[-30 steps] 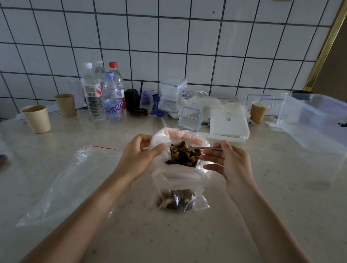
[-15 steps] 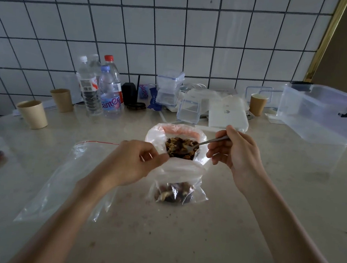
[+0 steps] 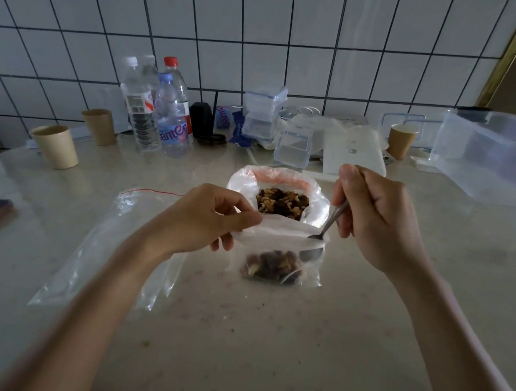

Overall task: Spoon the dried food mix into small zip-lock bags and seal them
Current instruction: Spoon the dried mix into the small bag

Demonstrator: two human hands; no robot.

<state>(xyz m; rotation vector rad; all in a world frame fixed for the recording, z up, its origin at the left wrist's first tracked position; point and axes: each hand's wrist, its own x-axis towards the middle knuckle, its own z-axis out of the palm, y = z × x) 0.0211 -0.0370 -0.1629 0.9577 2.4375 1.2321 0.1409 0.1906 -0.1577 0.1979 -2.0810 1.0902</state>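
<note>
The surface (image 3: 269, 336) lies bare from 5 to 7 o'clock of the small bag (image 3: 279, 253), between the two forearms. At 9 o'clock a large flat bag (image 3: 95, 253) lies just beside the left wrist. At 12 o'clock the source bag (image 3: 277, 194), rim rolled open, stands directly behind the small bag, with bottles (image 3: 161, 109), cups (image 3: 56, 146) and boxes (image 3: 265, 113) lined along the tiled wall beyond. A clear tub (image 3: 490, 159) sits at 2 o'clock, well apart.

The left hand (image 3: 204, 218) is curled, thumb and fingers pinching the small bag's upper left edge. The right hand (image 3: 373, 218) is curled round the spoon (image 3: 325, 229) handle.

The spoon's long axis runs from 1 o'clock down to 7 o'clock, bowl lowest and inside the small bag's mouth at its right side. The small bag stands upright at centre, mouth upward, mix (image 3: 270, 266) in its bottom.
</note>
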